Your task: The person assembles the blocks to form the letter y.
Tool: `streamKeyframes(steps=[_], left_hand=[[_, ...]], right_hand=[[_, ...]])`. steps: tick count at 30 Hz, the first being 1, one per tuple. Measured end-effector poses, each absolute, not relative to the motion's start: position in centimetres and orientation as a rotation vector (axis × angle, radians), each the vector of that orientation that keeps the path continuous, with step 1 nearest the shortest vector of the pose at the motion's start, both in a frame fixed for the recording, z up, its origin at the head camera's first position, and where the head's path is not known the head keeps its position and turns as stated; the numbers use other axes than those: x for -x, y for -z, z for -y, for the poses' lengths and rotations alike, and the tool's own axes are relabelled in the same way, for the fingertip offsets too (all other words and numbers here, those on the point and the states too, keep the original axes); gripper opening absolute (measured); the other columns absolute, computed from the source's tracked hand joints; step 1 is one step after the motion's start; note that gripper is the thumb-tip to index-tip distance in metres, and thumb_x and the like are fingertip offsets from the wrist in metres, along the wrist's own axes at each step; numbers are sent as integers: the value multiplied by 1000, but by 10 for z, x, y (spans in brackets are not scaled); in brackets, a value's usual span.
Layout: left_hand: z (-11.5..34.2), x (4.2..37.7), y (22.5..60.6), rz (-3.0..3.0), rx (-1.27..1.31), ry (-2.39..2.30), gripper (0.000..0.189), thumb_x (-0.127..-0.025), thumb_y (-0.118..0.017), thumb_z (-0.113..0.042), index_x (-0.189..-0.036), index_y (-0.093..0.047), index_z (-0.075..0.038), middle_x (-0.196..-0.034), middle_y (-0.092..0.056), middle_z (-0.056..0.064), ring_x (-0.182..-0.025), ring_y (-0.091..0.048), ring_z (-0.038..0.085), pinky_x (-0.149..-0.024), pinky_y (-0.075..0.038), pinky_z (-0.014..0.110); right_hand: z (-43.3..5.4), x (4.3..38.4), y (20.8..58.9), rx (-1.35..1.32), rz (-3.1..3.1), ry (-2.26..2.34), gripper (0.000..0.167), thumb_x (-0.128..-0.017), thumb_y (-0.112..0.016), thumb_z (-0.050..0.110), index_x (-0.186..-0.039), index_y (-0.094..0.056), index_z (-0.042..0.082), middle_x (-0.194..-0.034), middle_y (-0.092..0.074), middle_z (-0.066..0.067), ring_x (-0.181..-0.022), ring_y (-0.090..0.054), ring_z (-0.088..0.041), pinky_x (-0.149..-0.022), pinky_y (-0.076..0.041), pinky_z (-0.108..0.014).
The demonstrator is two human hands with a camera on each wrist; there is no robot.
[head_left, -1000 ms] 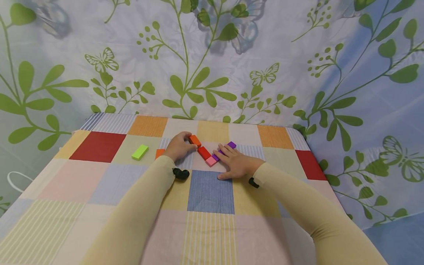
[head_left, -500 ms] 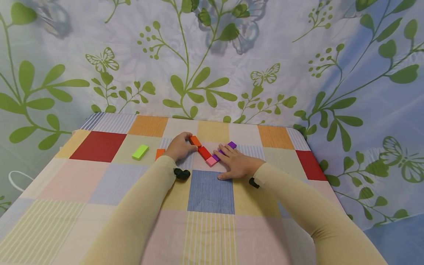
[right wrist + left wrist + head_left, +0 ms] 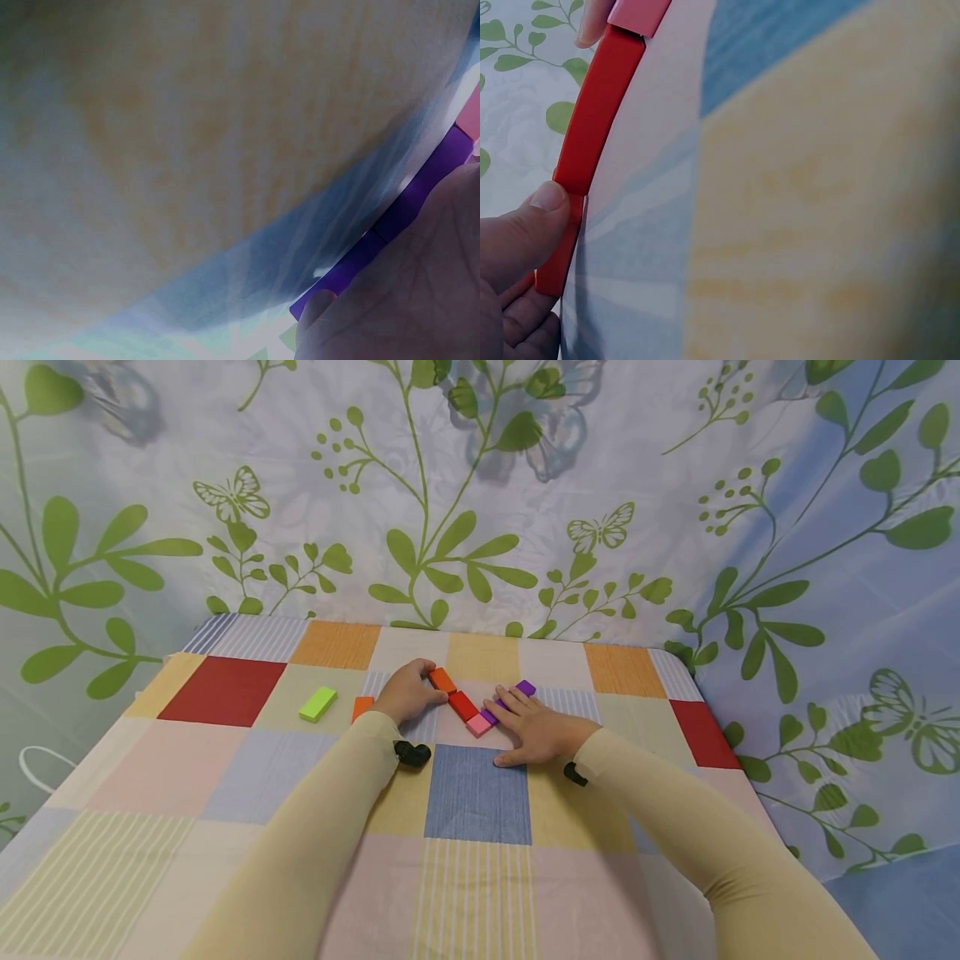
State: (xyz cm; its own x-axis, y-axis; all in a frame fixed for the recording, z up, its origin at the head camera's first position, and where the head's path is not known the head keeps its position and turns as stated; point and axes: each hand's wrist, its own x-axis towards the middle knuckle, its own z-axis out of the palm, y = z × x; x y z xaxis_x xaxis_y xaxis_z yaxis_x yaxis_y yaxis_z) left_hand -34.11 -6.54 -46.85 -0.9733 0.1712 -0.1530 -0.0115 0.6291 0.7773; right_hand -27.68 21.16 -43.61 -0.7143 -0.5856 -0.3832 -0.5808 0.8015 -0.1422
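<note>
In the head view my left hand (image 3: pixel 405 695) holds an orange block (image 3: pixel 442 680) between thumb and fingers. The left wrist view has the thumb (image 3: pixel 550 199) over the joint where this block meets a red block (image 3: pixel 601 109). Beyond the red one lies a pink block (image 3: pixel 478 726), at the bottom of a V-shaped row. Purple blocks (image 3: pixel 527 687) form the other arm of the V, running up to the right. My right hand (image 3: pixel 546 731) rests on them with straight, spread fingers, partly hiding them. Its palm side (image 3: pixel 420 292) lies along two purple blocks (image 3: pixel 425 184) in the right wrist view.
A lime green block (image 3: pixel 317 704) lies on the left part of the table. Another orange block (image 3: pixel 362 707) sits partly behind the left wrist. A patchwork cloth (image 3: pixel 477 793) covers the table, and a leaf-patterned curtain (image 3: pixel 292 527) hangs right behind its far edge.
</note>
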Motion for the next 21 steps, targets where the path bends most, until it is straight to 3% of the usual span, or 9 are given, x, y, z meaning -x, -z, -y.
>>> streamKeyframes(steps=[11, 21], left_hand=[[68, 334, 460, -2668, -169, -1220, 66, -93, -80, -18, -152, -52, -12, -163, -48, 11, -154, -40, 32, -129, -30, 51], [66, 334, 462, -2677, -182, -1206, 68, -94, -79, -22, -154, -50, -13, -164, -47, 11, -155, -39, 33, -129, -30, 53]], right_hand=[[-212, 279, 438, 875, -2579, 9, 111, -92, -58, 76, -171, 1, 26, -178, 11, -9, -165, 11, -36, -133, -4, -59], [-211, 278, 437, 867, -2579, 5, 111, -92, -58, 76, -171, 0, 25, -178, 11, -9, -165, 11, -35, -133, -5, -59]])
